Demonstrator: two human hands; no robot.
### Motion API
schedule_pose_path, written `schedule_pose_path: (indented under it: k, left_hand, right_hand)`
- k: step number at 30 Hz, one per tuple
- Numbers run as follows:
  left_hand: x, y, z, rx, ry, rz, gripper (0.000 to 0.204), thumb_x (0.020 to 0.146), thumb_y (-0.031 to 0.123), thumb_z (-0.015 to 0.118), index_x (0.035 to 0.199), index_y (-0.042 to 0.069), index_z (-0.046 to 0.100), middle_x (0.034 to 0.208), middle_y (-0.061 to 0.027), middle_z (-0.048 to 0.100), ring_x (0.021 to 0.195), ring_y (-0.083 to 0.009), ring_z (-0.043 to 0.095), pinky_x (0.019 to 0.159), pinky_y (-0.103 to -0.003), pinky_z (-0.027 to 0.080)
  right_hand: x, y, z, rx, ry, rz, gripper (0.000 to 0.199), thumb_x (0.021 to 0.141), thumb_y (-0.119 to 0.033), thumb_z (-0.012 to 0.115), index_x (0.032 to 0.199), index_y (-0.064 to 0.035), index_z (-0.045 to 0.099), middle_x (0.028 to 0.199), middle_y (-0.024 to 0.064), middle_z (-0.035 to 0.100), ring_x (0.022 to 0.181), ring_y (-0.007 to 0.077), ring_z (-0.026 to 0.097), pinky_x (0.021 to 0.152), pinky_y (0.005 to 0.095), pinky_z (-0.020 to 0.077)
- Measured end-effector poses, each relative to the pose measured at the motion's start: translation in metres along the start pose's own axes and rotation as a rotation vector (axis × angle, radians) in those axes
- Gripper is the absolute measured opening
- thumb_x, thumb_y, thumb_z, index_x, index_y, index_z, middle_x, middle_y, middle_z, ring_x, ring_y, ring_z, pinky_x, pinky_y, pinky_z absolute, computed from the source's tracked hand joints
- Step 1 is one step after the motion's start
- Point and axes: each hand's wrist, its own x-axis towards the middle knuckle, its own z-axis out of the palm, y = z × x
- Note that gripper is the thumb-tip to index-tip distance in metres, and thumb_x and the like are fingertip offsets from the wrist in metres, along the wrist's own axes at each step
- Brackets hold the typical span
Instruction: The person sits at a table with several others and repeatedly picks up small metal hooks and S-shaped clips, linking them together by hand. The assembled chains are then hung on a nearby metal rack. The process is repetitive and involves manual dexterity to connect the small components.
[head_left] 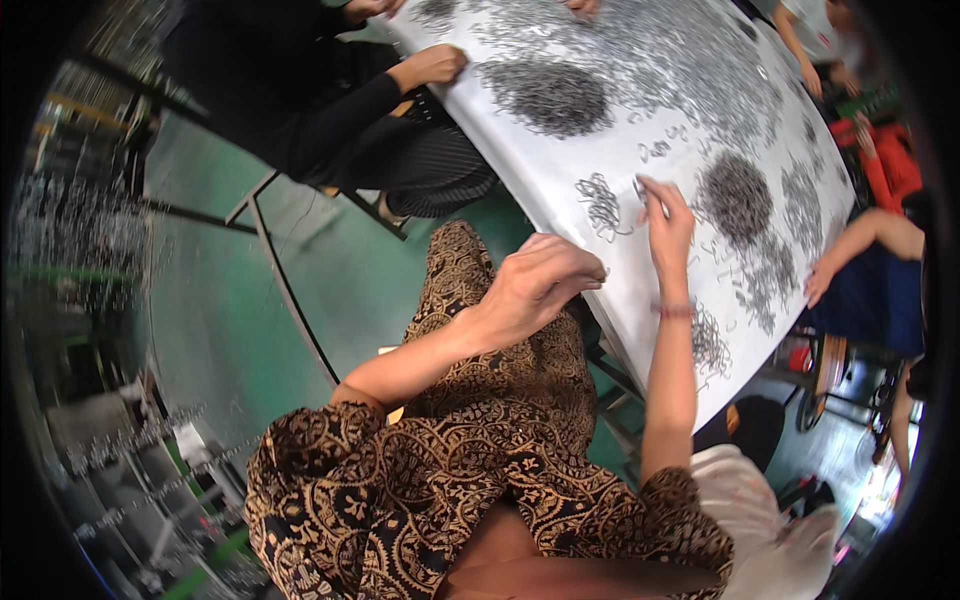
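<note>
Green workshop floor (230, 300) spreads under us, and across the upper right runs a long white table (560, 190) strewn with small metal wire clips. We sit at its near edge in a brown patterned dress (470, 450), with other people along both sides.

Going from large to small, we count three dense dark heaps of clips: one big round heap (550, 97) towards the far left, one (737, 195) just beyond our right hand, and a broad scatter (680, 60) across the far end. Nearer us lie two small loose clusters, one (601, 205) between our hands and one (708, 345) by our right forearm. Single clips are too many and too small to count.

Our right hand (668, 215) is stretched out on the table, fingertips pressed together and pinching what looks like one clip (640, 190) at the edge of the small cluster. Our left hand (540, 285) rests at the table's near edge, fingers curled in; we cannot tell whether it holds anything.

To do this picking well, we judge it best to lift one clip clear of its tangled neighbours with a light pinch, rather than dragging the whole cluster, and to keep the left hand close to receive it.

We see four other people's hands or arms: one (432, 65) at the far left, one (845, 255) at the right edge, and two more at the far end.
</note>
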Motion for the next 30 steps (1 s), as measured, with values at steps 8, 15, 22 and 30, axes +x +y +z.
schedule_pose_path:
  k: [8, 15, 22, 30]
  left_hand:
    - [0.006, -0.013, 0.004, 0.075, 0.014, -0.069, 0.015, 0.081, 0.003, 0.069, 0.096, 0.002, 0.063, 0.083, -0.0092, 0.065, 0.079, -0.0252, 0.063, 0.078, -0.035, 0.046]
    - [-0.001, -0.016, -0.001, 0.17, 0.014, -0.077, 0.02, 0.081, 0.006, 0.069, 0.1, 0.003, 0.062, 0.088, -0.0106, 0.066, 0.086, -0.0277, 0.064, 0.076, -0.038, 0.047]
    - [0.036, -0.109, -0.049, 0.282, 0.275, -0.259, 0.02, 0.092, 0.014, 0.058, 0.101, 0.0, 0.069, 0.09, -0.017, 0.069, 0.085, -0.0284, 0.069, 0.076, -0.035, 0.052]
    - [0.091, -0.233, -0.071, 0.951, -0.033, -0.394, 0.018, 0.086, 0.016, 0.062, 0.09, -0.001, 0.064, 0.095, -0.0231, 0.061, 0.09, -0.0431, 0.062, 0.076, -0.051, 0.051]
  right_hand:
    - [-0.076, -0.114, 0.024, 0.205, 0.05, -0.123, 0.028, 0.091, 0.008, 0.054, 0.116, 0.0027, 0.066, 0.091, 0.009, 0.058, 0.068, 0.0116, 0.059, 0.059, 0.0237, 0.0501]
    - [-0.077, -0.129, 0.031, 0.119, 0.099, -0.206, 0.024, 0.091, 0.01, 0.054, 0.113, 0.0078, 0.064, 0.093, 0.0095, 0.057, 0.068, 0.013, 0.06, 0.059, 0.0242, 0.0518]
    - [-0.085, -0.126, 0.048, 0.308, 0.187, -0.195, 0.024, 0.087, 0.011, 0.059, 0.11, 0.0065, 0.065, 0.09, 0.0122, 0.061, 0.064, 0.0131, 0.06, 0.052, 0.0237, 0.0511]
    - [-0.117, -0.123, 0.048, 0.302, 0.121, -0.193, 0.027, 0.086, 0.012, 0.06, 0.112, 0.0086, 0.06, 0.089, 0.014, 0.062, 0.066, 0.0125, 0.057, 0.053, 0.0227, 0.0487]
